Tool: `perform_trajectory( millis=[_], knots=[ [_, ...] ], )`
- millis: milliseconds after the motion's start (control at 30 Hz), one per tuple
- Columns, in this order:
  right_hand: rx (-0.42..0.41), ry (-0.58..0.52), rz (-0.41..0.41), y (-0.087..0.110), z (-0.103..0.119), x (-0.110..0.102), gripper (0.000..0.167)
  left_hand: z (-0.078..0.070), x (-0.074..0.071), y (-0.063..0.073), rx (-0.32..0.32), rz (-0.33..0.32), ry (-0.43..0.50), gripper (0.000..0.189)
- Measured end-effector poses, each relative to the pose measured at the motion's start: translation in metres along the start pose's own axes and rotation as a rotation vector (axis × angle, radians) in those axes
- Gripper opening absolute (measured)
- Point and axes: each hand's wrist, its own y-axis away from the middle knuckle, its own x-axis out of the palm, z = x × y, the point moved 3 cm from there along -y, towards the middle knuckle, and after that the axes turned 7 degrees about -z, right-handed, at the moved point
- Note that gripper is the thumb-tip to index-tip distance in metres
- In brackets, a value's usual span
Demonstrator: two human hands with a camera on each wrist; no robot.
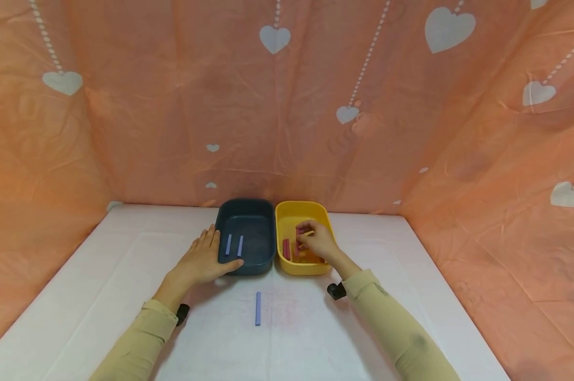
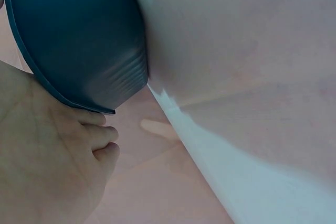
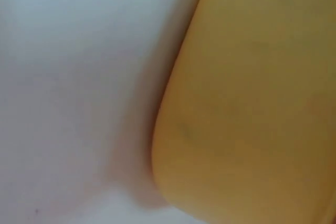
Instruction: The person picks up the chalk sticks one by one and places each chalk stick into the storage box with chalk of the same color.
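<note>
- Right hand [image 1: 317,242] pinches a red stick [image 1: 297,248] inside the yellow tray [image 1: 292,211]; other red sticks [image 1: 285,248] lie just left of its fingertips.
- Left hand [image 1: 201,262], fingers extended, rests against the dark tray [image 1: 259,243]; two blue sticks [image 1: 240,246] lie inside, right of its fingers.
- Most sticks seem placed; one loose blue stick [image 1: 258,308] remains on the tabletop [image 1: 292,349], between the hands, nearer the person.
- Left wrist view shows ridge-like lines outside the dark tray, unseen from the head; right wrist view shows no sticks.
</note>
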Motion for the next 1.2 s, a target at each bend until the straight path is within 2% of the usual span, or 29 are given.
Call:
perform_trajectory(
  millis=[167,400,800,1000,1200],
  knots=[
    [0.051,0.037,0.027,-0.007,-0.005,0.003,0.028,0.0,0.0,-0.001,0.0,0.006,0.0,0.121],
    [0.062,0.095,0.055,-0.014,-0.011,0.006,0.025,-0.001,0.0,0.0,0.006,0.004,-0.008,0.121],
    [0.09,0.087,0.105,-0.022,-0.021,0.014,0.024,0.002,0.002,-0.001,-0.002,0.008,0.0,0.12],
    [0.13,0.123,0.111,-0.024,-0.024,0.015,0.025,0.002,0.002,0.0,-0.003,0.013,-0.002,0.121],
    [0.13,0.134,0.112,-0.024,-0.022,0.018,0.025,0.002,0.001,-0.001,-0.009,0.012,0.001,0.122]
  ],
)
